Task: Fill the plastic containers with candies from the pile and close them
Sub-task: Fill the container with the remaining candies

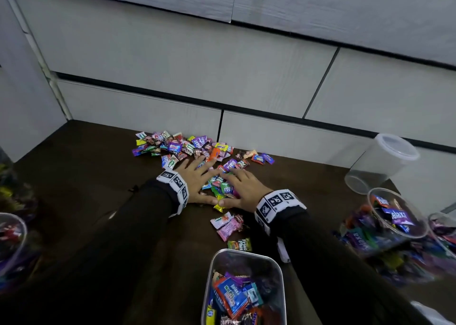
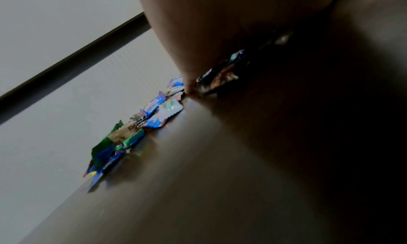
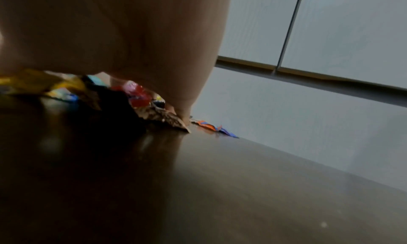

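A pile of wrapped candies (image 1: 182, 146) lies on the dark wooden table (image 1: 86, 176) against the wall. Both hands lie flat on the table at the pile's near edge. My left hand (image 1: 195, 181) and right hand (image 1: 246, 188) face each other, thumbs nearly touching, with a small heap of candies (image 1: 222, 188) enclosed between them. In the left wrist view the palm (image 2: 198, 30) presses against wrappers (image 2: 154, 112). The right palm (image 3: 132, 39) rests over candies (image 3: 141, 98). An open rectangular plastic container (image 1: 278, 275), partly filled, stands at the near edge.
A few loose candies (image 1: 229, 226) lie between the hands and the container. An empty lidded clear tub (image 1: 380, 164) lies on its side at the right. Open candy-filled tubs stand at the right (image 1: 394, 216) and far left (image 1: 9, 238). Grey wall panels (image 1: 222, 77) close off the back.
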Demonstrator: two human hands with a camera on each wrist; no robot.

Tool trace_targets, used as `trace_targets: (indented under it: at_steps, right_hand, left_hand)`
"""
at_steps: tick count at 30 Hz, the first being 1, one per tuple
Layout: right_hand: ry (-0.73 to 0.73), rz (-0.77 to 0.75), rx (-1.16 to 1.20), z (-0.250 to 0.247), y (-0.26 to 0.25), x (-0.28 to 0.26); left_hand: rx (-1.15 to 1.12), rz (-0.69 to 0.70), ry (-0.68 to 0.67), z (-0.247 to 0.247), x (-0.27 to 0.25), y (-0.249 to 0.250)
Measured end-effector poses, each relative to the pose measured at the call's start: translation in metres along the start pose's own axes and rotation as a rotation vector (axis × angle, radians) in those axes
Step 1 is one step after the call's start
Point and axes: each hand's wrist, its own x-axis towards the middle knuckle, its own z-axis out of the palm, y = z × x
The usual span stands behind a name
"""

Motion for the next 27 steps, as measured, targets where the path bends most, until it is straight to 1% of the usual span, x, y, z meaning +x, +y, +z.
trace_targets:
  at_steps: [3, 6, 9, 11, 14, 15, 17, 19, 21, 22, 24, 26, 27]
  right_hand:
    - [0.039, -0.024, 0.002, 0.004, -0.004, -0.007]
    - [0.054, -0.019, 0.01, 0.007, -0.01, -0.015]
    - [-0.014, -0.001, 0.048, 0.011, -0.015, -0.028]
    - [-0.076, 0.0, -0.001, 0.016, -0.017, -0.039]
    - [-0.069, 0.03, -0.113, 0.024, -0.018, -0.051]
    - [-0.046, 0.048, -0.126, 0.026, -0.019, -0.053]
    - [-0.001, 0.069, -0.136, 0.026, -0.019, -0.055]
    - [-0.016, 0.052, -0.135, 0.025, -0.019, -0.054]
    - [-0.04, -0.006, -0.126, 0.025, -0.022, -0.051]
    - [-0.031, -0.042, -0.141, 0.026, -0.025, -0.05]
    - [0.045, -0.102, -0.23, 0.029, -0.031, -0.052]
    - [0.131, -0.132, -0.297, 0.033, -0.035, -0.054]
    - [0.151, -0.13, -0.293, 0.033, -0.036, -0.055]
  left_hand:
    - [-0.003, -0.016, 0.104, -0.003, -0.007, 0.007]
    - [-0.007, -0.022, 0.175, -0.005, -0.015, 0.017]
    - [-0.038, 0.006, 0.215, -0.001, -0.025, 0.025]
    - [-0.07, 0.037, 0.229, 0.0, -0.032, 0.026]
    - [-0.04, 0.07, 0.278, -0.003, -0.041, 0.024]
    - [-0.019, 0.056, 0.283, -0.004, -0.043, 0.023]
    - [-0.002, 0.011, 0.241, -0.005, -0.044, 0.024]
    - [-0.04, 0.007, 0.128, -0.004, -0.042, 0.027]
    - [-0.088, 0.033, 0.008, -0.002, -0.042, 0.031]
    - [-0.101, 0.041, -0.015, 0.0, -0.042, 0.033]
    - [-0.072, 0.042, 0.02, 0.004, -0.045, 0.036]
    - [-0.026, 0.039, 0.117, 0.007, -0.048, 0.039]
    - [-0.03, 0.041, 0.161, 0.008, -0.048, 0.041]
